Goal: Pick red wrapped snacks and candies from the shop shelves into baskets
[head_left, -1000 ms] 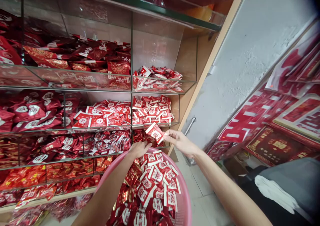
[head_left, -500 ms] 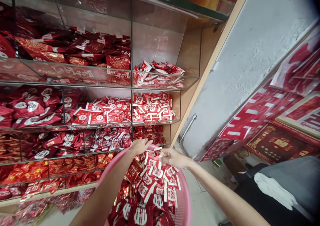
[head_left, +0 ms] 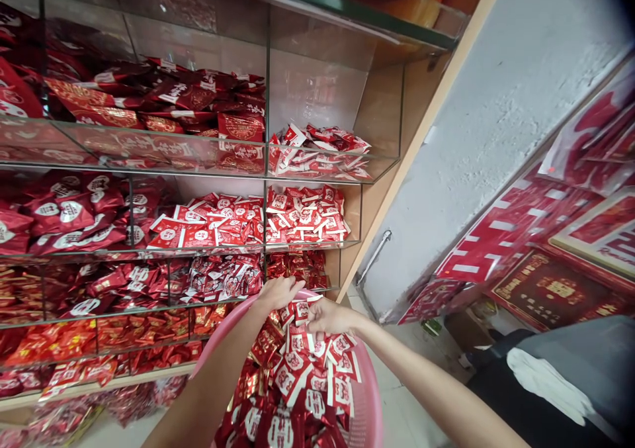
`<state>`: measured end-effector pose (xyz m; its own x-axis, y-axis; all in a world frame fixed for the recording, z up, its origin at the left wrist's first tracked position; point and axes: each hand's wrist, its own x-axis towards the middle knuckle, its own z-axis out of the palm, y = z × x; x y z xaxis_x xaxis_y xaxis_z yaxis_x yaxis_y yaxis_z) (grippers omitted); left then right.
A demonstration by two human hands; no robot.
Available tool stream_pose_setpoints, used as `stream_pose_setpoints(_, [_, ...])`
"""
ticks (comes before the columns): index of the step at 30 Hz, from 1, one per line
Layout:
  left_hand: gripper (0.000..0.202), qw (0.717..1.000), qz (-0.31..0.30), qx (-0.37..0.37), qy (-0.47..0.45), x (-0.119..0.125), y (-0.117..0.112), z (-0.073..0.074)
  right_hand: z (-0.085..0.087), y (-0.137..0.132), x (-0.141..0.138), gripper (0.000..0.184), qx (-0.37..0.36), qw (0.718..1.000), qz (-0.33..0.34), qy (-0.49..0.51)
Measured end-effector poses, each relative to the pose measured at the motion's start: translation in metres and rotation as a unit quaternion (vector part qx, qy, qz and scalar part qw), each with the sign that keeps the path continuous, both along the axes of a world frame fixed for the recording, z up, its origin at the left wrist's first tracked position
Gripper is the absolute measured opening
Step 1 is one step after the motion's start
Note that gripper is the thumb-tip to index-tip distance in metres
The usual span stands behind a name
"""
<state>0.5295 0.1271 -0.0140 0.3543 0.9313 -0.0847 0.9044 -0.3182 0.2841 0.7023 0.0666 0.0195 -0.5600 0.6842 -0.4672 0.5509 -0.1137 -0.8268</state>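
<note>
A pink plastic basket sits low in front of me, heaped with red-and-white foil packets. My left hand lies curled over the basket's far rim, fingers closed on it. My right hand is down in the heap near the far side, fingers bent round one or more of the red-and-white packets. Just beyond the basket, glass shelf compartments hold more of the same packets.
A glass shelving unit full of red packets fills the left and centre. A wooden upright ends it, with a grey wall beyond. Red framed decorations lean at the right. A dark cushioned seat with white cloth is at lower right.
A second ago my right hand held one packet up near the shelf. It has since dropped into the basket and closed among the packets there. The left hand stayed on the rim.
</note>
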Motion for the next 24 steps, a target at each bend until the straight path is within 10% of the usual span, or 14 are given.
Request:
stream_pose_setpoints(16, [0.07, 1.0, 0.008, -0.008, -0.004, 0.001, -0.002, 0.003, -0.003, 0.005, -0.016, 0.016, 0.099, 0.987, -0.044, -0.117])
stream_pose_setpoints(24, [0.067, 1.0, 0.006, -0.007, 0.0, 0.001, -0.002, 0.004, 0.061, 0.015, -0.011, 0.025, 0.269, 0.951, -0.076, -0.13])
